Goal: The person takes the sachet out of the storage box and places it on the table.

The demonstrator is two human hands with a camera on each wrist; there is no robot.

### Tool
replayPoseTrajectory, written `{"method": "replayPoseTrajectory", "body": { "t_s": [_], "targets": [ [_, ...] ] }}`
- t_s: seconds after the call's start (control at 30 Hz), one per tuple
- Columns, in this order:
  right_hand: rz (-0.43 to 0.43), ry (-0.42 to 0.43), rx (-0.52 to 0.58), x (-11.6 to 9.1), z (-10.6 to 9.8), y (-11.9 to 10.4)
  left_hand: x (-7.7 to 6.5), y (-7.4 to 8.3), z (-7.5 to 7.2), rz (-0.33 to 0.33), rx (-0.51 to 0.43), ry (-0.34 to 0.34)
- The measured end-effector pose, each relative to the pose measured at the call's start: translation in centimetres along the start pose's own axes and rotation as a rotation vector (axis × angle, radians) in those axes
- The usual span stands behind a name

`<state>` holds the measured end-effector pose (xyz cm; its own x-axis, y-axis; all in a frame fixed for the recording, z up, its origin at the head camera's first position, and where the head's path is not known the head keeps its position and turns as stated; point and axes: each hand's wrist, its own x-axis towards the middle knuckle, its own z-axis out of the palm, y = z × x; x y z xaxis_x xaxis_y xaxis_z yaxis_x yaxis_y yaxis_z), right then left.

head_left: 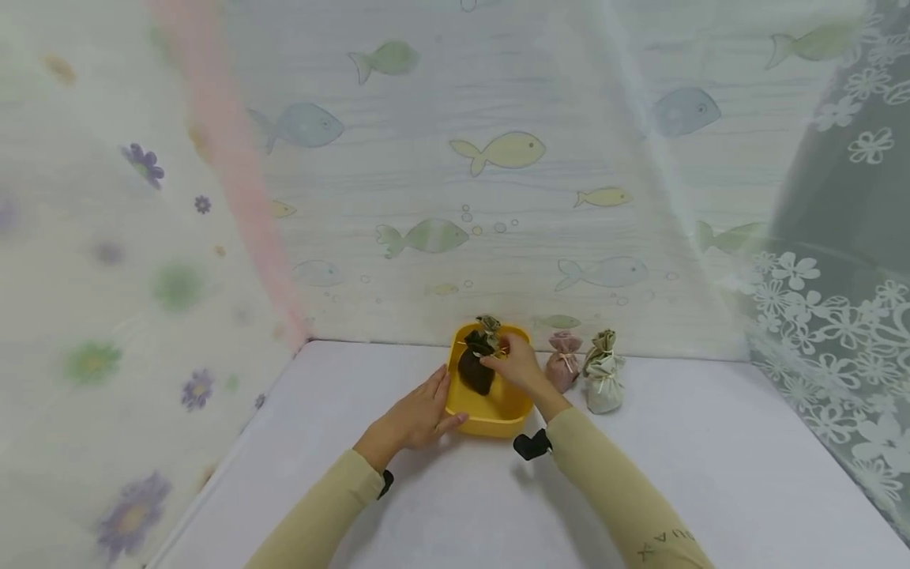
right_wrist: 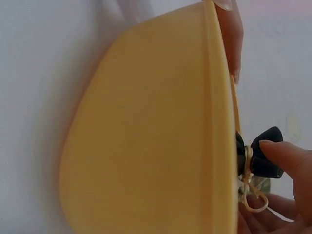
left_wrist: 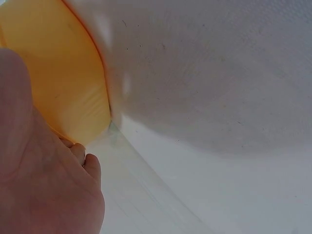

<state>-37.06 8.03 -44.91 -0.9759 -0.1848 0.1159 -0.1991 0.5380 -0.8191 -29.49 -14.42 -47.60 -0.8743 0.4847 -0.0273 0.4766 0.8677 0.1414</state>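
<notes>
A yellow plastic basin (head_left: 490,428) stands on the white table against the back curtain. My left hand (head_left: 415,411) lies along its left wall, fingers straight and the thumb at the front rim. In the basin is a dark drawstring pouch (head_left: 475,373) with a pale cord round its neck. My right hand (head_left: 520,363) reaches over the right rim and pinches the dark pouch's gathered top (right_wrist: 267,152). Behind it, a patterned olive pouch (head_left: 489,322) shows its ruffled top; the rest is hidden.
Right of the basin stand a pink pouch (head_left: 564,363) and a pale cream pouch (head_left: 604,387), with a greenish pouch top (head_left: 603,341) behind the cream one. A fish-print curtain (head_left: 426,237) hangs along the back edge, and a flower-print sheet (head_left: 178,316) on the left.
</notes>
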Motion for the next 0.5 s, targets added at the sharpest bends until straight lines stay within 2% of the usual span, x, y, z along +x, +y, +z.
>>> {"method": "replayPoseTrajectory", "body": {
  "t_s": [0.13, 0.27, 0.5],
  "targets": [
    [-0.017, -0.025, -0.001, 0.4, 0.6, -0.1, 0.1, 0.1, 0.3, 0.000, -0.005, 0.006],
    [-0.028, 0.011, -0.030, 0.5, 1.3, -0.2, 0.1, 0.0, 0.4, 0.001, -0.001, 0.016],
    [-0.013, 0.058, -0.019, 0.6, 2.0, -0.1, -0.1, 0.2, -0.1, -0.007, -0.005, 0.011]
  ]
}}
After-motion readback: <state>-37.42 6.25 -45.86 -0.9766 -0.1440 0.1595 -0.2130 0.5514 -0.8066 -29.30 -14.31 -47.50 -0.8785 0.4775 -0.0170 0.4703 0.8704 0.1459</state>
